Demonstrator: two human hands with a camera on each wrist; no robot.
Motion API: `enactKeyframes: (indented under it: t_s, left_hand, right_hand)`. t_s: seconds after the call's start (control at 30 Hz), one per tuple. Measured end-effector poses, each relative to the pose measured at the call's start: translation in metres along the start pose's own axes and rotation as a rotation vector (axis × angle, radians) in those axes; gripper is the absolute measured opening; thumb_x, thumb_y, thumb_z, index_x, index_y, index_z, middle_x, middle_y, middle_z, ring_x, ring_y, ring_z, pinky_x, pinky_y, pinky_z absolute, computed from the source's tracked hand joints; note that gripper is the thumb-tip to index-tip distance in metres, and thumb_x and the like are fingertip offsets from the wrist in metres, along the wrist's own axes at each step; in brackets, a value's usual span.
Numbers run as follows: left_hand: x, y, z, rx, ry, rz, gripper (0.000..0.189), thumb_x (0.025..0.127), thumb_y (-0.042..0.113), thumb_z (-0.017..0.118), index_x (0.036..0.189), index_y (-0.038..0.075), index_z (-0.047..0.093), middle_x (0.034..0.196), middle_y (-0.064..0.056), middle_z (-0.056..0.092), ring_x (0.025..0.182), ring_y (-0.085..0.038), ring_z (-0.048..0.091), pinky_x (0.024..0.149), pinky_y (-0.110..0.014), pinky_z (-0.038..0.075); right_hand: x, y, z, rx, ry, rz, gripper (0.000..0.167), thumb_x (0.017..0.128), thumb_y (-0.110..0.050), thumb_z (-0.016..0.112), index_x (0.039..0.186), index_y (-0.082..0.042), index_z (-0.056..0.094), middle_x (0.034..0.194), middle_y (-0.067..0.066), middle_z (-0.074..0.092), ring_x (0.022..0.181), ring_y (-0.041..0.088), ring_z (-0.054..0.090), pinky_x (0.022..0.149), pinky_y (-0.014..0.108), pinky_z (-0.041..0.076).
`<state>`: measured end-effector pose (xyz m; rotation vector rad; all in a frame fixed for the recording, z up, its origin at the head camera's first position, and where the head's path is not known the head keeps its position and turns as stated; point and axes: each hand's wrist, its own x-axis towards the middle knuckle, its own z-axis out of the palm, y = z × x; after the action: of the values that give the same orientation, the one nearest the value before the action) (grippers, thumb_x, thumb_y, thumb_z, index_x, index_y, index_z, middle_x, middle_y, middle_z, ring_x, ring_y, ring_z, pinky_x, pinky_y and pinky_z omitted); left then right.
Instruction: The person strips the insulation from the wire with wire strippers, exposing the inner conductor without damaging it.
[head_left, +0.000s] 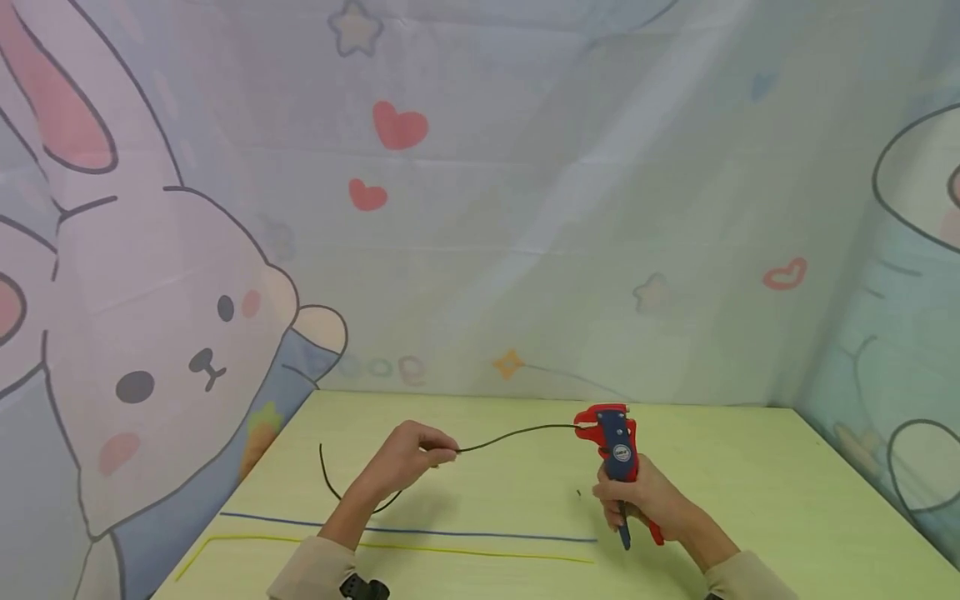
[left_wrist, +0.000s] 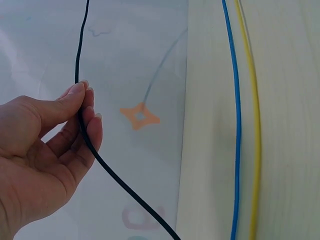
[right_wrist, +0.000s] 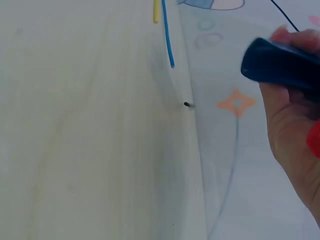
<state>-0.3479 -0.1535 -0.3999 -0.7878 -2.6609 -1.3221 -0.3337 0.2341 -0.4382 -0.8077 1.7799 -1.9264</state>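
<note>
My left hand [head_left: 411,458] pinches a black wire [head_left: 517,433] between thumb and fingertips above the table. One end of that wire runs right to the red head of a wire stripper [head_left: 617,442]; the other hangs in a loop behind my left forearm. In the left wrist view the black wire [left_wrist: 125,186] passes through the left hand [left_wrist: 50,145]. My right hand [head_left: 648,496] grips the stripper's blue and red handles, holding the tool upright. In the right wrist view, a dark blue handle [right_wrist: 280,62] sticks out of the right hand [right_wrist: 290,130].
A blue wire [head_left: 480,533] and a yellow wire [head_left: 480,551] lie side by side on the pale table [head_left: 750,483]. A tiny black piece [right_wrist: 187,104] lies near the blue wire's end. Behind the table hangs a printed cloth [head_left: 570,208] with cartoon figures.
</note>
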Motion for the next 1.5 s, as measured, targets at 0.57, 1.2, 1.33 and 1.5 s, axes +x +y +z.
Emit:
enactKeyframes:
  t_s: [0.57,1.2,1.33,1.5]
  left_hand:
    - [0.004,-0.001,0.01,0.025,0.011,-0.005,0.014,0.093,0.006,0.069,0.103,0.008,0.08,0.101,-0.005,0.073,0.087,-0.024,0.068,0.071,-0.032,0.055]
    - [0.002,-0.022,0.027,-0.077,-0.151,-0.034,0.024,0.088,-0.013,0.066,0.108,-0.003,0.075,0.099,-0.015,0.074,0.094,-0.032,0.07,0.08,-0.04,0.057]
    - [0.001,-0.024,0.027,-0.099,-0.183,-0.045,0.027,0.086,-0.016,0.066,0.109,-0.006,0.074,0.096,-0.019,0.073,0.092,-0.035,0.07,0.08,-0.041,0.057]
    - [-0.002,-0.025,0.026,-0.086,-0.226,-0.067,0.03,0.082,-0.019,0.068,0.111,-0.01,0.072,0.092,-0.021,0.073,0.089,-0.035,0.07,0.08,-0.042,0.056]
  right_hand:
    - [-0.009,-0.012,-0.014,0.165,-0.162,-0.066,0.018,0.099,0.002,0.042,0.109,-0.005,0.055,0.093,0.008,0.066,0.087,0.025,0.068,0.085,0.052,0.055]
    - [-0.013,-0.007,-0.025,0.214,-0.162,-0.089,0.024,0.103,0.0,0.034,0.111,-0.005,0.055,0.096,0.01,0.068,0.089,0.025,0.068,0.087,0.056,0.052]
    - [-0.013,-0.008,-0.025,0.212,-0.161,-0.088,0.023,0.103,-0.001,0.034,0.111,-0.005,0.055,0.096,0.01,0.068,0.089,0.026,0.069,0.088,0.057,0.052]
    - [-0.011,-0.009,-0.024,0.2,-0.157,-0.082,0.022,0.103,-0.001,0.035,0.11,-0.005,0.055,0.096,0.01,0.068,0.088,0.025,0.069,0.087,0.055,0.053]
